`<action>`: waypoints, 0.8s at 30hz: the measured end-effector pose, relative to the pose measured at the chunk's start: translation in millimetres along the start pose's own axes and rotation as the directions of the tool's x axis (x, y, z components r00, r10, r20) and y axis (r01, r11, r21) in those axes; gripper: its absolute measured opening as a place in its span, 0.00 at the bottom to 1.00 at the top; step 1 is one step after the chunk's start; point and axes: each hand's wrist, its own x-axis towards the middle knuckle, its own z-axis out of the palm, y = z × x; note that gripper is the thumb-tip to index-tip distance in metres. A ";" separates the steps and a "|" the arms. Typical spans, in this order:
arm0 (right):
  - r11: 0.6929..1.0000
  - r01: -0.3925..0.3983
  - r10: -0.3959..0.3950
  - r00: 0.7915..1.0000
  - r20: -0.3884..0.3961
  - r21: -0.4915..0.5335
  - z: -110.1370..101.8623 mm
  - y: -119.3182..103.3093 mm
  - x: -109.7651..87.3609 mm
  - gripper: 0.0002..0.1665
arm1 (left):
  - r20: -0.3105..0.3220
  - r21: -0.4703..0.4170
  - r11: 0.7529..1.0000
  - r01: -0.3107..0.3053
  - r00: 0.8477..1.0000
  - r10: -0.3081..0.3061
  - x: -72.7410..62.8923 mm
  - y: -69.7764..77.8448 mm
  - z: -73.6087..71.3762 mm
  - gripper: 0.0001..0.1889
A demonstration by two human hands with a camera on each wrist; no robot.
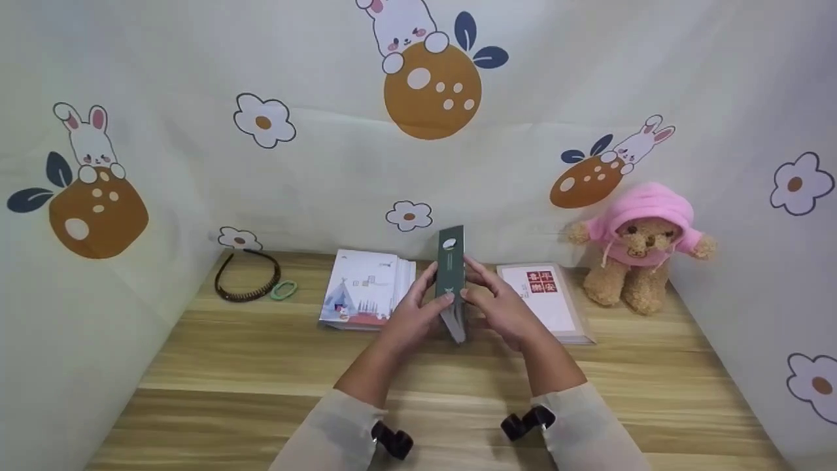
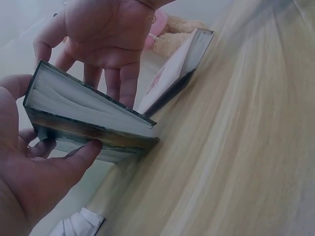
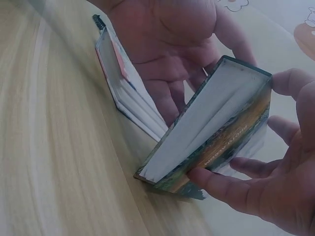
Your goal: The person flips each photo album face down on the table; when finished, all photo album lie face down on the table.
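Observation:
A thick green photo album (image 1: 451, 261) stands on edge in the middle of the wooden table, its spine facing me and its pages slightly fanned at the lower end. My left hand (image 1: 418, 314) holds it from the left, thumb near the spine. From the opposite side my right hand (image 1: 510, 311) grips it, fingers along the cover. In the right wrist view, the cover (image 3: 216, 152) shows printed lettering and a brown-and-green picture. The album's lower edge meets or nearly meets the table; I cannot tell which.
Left of the hands lies a white album (image 1: 359, 288) with a tent picture. A white book (image 1: 543, 304) with red characters lies on the right, near a pink-hooded teddy bear (image 1: 644, 242). A dark headband (image 1: 245, 297) and green hair tie (image 1: 284, 290) rest at back left.

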 end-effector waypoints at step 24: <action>0.993 0.097 -0.102 0.991 -0.082 -0.063 2.3 8.2 4.3 0.37 | -0.049 0.268 0.963 -0.033 0.998 0.048 -3.0 3.4 -1.0 0.34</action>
